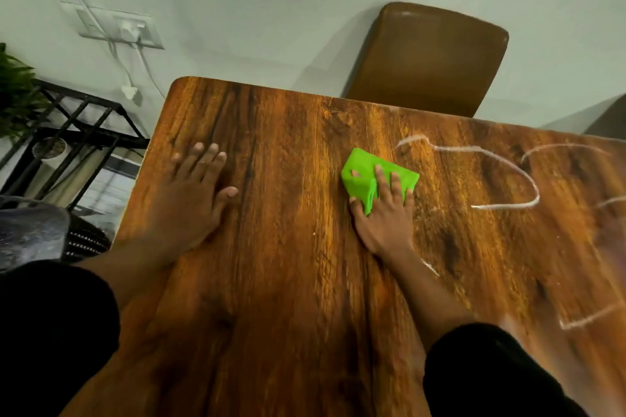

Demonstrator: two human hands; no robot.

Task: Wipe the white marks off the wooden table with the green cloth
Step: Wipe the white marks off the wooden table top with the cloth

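On the wooden table (305,281), our left hand (193,193) lies flat, fingers spread, holding nothing. Right of it, our right hand (386,213) presses the bright green cloth (362,173), crumpled and folded. Right of the cloth, white marks (508,166) loop across the wood.

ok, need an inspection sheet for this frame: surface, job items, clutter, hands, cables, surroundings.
Surface: brown wood-grain table, white chalk-like marks remaining on its right side.
Job's things: bright green cloth, left of the marks.
Clutter: nothing seen on the table.
Grippers: right hand pressing the cloth; left hand flat on the wood, empty.
Cables: white cords hanging from the white wall socket plate.
Surroundings: brown chair back, black metal rack, green plant.
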